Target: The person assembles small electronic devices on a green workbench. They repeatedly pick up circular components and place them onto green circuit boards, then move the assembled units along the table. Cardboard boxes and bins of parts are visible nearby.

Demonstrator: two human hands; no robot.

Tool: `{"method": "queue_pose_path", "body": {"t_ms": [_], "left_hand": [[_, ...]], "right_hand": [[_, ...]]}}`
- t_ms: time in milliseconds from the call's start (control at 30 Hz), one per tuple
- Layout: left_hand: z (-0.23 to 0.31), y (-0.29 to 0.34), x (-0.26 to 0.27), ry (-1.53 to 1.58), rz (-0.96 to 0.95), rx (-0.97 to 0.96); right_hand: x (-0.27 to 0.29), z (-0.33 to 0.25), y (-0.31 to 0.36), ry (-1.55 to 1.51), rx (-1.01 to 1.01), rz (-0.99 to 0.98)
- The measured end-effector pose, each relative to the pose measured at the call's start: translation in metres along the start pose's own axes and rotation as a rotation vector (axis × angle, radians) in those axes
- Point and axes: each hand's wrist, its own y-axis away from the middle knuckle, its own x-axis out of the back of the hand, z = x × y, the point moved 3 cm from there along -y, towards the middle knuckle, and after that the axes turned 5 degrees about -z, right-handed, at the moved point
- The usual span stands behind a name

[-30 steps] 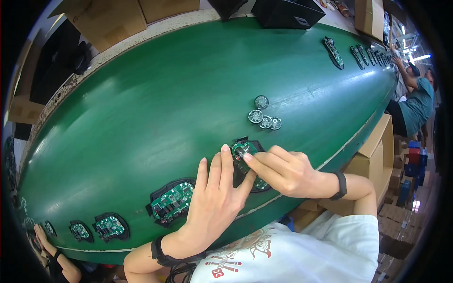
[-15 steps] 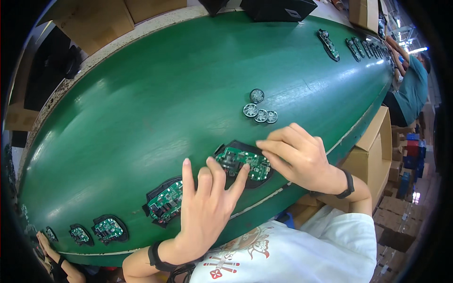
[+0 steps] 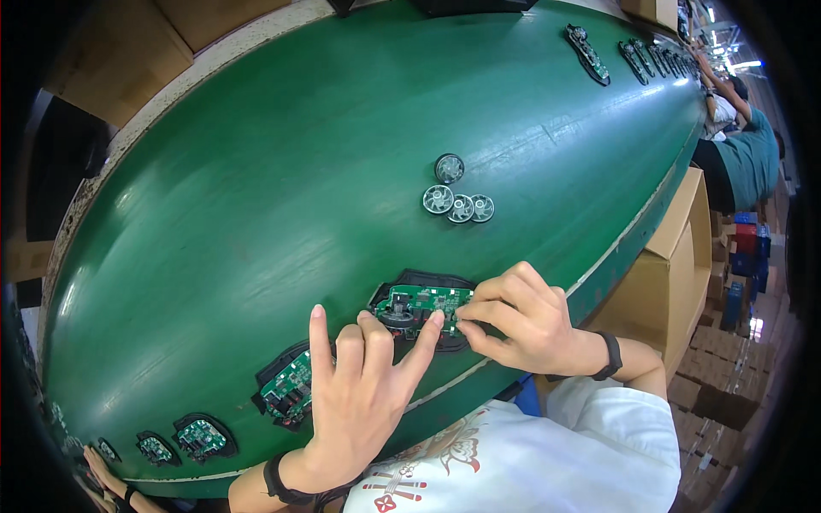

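Note:
In front of me lies a black mouse-like shell (image 3: 419, 278) with a green circuit board (image 3: 425, 299) in it. A dark scroll wheel (image 3: 398, 319) sits toward the board's left end. My left hand (image 3: 359, 393) has its fingers spread, the thumb touching the board and a fingertip by the shell's left edge. At the board's right end, my right hand (image 3: 530, 325) pinches with thumb and fingertips; what is between them is hidden. Partly behind my left hand lies another shell with a board (image 3: 286, 389). Beyond the shell are several loose spoked wheels (image 3: 438, 199).
More shells with boards (image 3: 203, 436) lie along the green belt (image 3: 256, 214), at the left and far right (image 3: 587, 54). A cardboard box (image 3: 650, 274) stands beyond the belt's near edge. A co-worker (image 3: 748, 154) is at far right; another person's hand (image 3: 104, 470) is at lower left.
My right hand has come down and left onto the board's right end. My left hand keeps its spread pose on the shell. The whole view has shifted slightly.

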Motion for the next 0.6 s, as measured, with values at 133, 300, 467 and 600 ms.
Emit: {"method": "queue_pose_path", "body": {"t_ms": [133,300,467,600], "left_hand": [[-0.002,-0.002,0.001,0.011,-0.010,-0.010],[-0.002,-0.003,0.002,0.022,-0.021,-0.010],[-0.002,-0.006,0.001,0.027,-0.014,-0.015],[-0.004,-0.006,0.002,0.022,-0.015,-0.031]], "right_hand": [[0.001,0.000,-0.001,0.012,0.026,0.001],[0.001,0.003,-0.007,-0.026,0.077,-0.018],[0.006,0.004,-0.008,-0.013,0.093,-0.055],[0.010,0.018,-0.001,-0.162,0.016,-0.048]]}}
